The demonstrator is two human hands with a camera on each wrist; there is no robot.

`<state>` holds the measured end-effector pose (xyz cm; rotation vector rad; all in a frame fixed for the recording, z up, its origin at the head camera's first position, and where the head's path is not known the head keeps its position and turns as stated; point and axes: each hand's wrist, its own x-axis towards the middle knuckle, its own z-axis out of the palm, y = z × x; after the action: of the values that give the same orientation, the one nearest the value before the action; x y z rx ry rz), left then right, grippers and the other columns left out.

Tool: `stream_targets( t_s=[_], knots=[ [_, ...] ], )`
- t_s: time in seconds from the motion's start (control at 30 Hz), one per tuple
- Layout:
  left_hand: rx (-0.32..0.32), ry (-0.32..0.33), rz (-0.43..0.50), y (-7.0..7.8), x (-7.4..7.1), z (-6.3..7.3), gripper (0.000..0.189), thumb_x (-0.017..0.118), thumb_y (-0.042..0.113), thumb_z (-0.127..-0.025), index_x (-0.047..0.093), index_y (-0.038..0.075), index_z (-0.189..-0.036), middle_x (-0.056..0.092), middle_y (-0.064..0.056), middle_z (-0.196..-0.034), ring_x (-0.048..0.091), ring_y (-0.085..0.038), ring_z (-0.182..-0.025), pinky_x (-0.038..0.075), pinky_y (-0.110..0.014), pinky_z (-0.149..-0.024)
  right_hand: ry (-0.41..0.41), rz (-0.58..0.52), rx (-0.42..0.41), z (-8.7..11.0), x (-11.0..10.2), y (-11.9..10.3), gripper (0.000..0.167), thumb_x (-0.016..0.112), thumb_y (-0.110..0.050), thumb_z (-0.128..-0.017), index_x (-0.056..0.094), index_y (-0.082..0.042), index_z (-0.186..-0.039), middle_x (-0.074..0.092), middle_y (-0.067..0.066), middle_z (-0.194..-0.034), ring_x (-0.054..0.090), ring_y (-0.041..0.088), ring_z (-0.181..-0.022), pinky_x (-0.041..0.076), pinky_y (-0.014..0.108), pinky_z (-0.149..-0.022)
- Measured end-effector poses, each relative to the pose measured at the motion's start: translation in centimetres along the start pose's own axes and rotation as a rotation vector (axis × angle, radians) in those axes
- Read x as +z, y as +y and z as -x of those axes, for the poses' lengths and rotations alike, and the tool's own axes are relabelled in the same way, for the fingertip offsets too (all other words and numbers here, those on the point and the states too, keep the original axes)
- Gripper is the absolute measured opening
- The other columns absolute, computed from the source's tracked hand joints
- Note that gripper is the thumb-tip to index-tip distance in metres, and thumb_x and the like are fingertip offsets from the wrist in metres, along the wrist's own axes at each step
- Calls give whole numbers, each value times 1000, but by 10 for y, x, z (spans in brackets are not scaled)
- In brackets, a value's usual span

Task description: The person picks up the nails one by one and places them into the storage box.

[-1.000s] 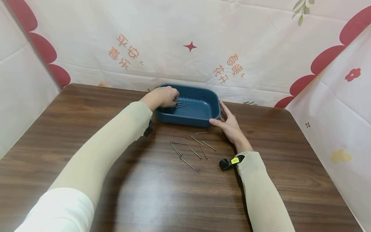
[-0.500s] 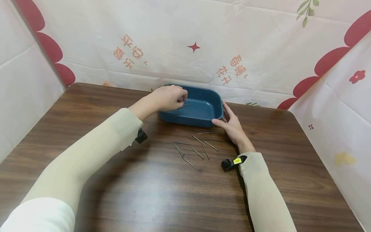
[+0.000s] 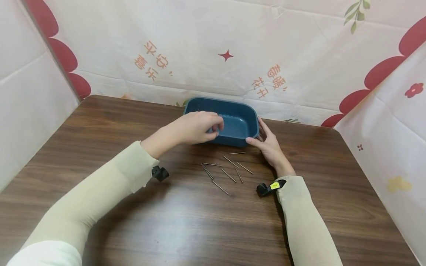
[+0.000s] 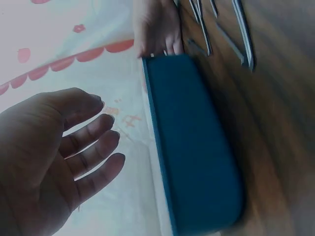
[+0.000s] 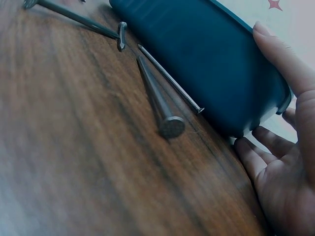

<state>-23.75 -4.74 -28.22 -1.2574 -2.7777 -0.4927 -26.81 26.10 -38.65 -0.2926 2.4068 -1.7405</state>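
Observation:
A blue plastic box stands near the back edge of the table. My right hand grips its right end, thumb on the rim and fingers round the outer wall. Over the front left of the box hovers my left hand, its fingers loosely bent. The left wrist view shows nothing in this left hand, which is apart from the box wall. Several loose nails lie scattered on the table before the box; flat heads show on the nails in the right wrist view. My left hand hides part of the box's inside.
The brown wooden table reaches back to a printed white cloth close behind the box. Another cloth panel borders the right side. Each wrist wears a small black camera, such as this right one.
My left hand has risen from inside the box and come toward the front and right, its fingers loosening. Nails seen inside the box earlier are now hidden. The right hand keeps its grip.

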Motion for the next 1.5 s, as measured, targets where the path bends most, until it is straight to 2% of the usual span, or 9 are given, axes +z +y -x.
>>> stream_targets(
  t_s=[0.17,0.37,0.53,0.63,0.83,1.0,1.13,1.4,1.5],
  knots=[
    [24,12,39,7,12,5,15,61,14,-97,68,12,-111,65,-1,-99,59,-14,-83,51,-31,-79,2,1,-1,1,-1,2,89,67,-17,-97,10,-37,-162,17,9,-170,21,29,-157,25,48,-124],
    [-4,-1,109,10,25,11,17,59,12,-97,69,14,-110,62,2,-94,55,-11,-81,48,-29,-79,8,3,4,2,-2,3,90,68,-17,-96,9,-35,-163,14,6,-171,19,28,-158,25,48,-125],
    [-14,-4,185,9,38,17,17,60,12,-96,69,13,-110,63,2,-95,57,-11,-81,48,-27,-79,13,-6,-7,2,-1,2,90,68,-15,-96,9,-34,-163,14,6,-171,19,28,-158,24,48,-125],
    [-32,-30,215,9,47,20,18,60,13,-96,69,14,-112,63,3,-98,58,-12,-83,48,-27,-79,7,3,-7,2,0,2,91,68,-16,-96,9,-34,-163,13,5,-171,19,28,-158,24,48,-125],
    [-44,-108,197,10,59,21,22,61,15,-95,69,16,-116,63,3,-102,58,-10,-88,49,-29,-84,9,12,-15,0,0,-1,91,68,-17,-96,9,-32,-163,14,5,-171,20,28,-157,26,48,-125],
    [-28,-147,191,11,63,18,24,62,14,-95,68,14,-118,63,1,-104,57,-11,-89,49,-30,-87,15,12,-9,0,-2,-3,91,68,-15,-96,9,-35,-163,15,5,-171,20,28,-157,26,48,-125],
    [-32,-177,197,11,64,18,26,63,10,-93,68,12,-119,62,-2,-104,56,-13,-89,49,-31,-86,7,10,-21,0,-1,-4,91,68,-15,-96,10,-33,-163,16,6,-171,20,28,-157,25,48,-125],
    [-30,-251,153,11,71,13,26,63,3,-88,70,12,-111,66,-3,-103,60,-14,-94,52,-32,-87,11,16,-21,0,1,-2,90,68,-15,-96,11,-35,-162,16,6,-171,21,28,-157,25,47,-125],
    [-26,-256,149,12,72,9,25,62,-2,-85,72,10,-105,68,-3,-98,62,-13,-89,53,-31,-83,13,12,-24,0,1,-1,90,68,-15,-96,11,-35,-162,17,7,-170,21,28,-157,25,47,-125]
  ],
)
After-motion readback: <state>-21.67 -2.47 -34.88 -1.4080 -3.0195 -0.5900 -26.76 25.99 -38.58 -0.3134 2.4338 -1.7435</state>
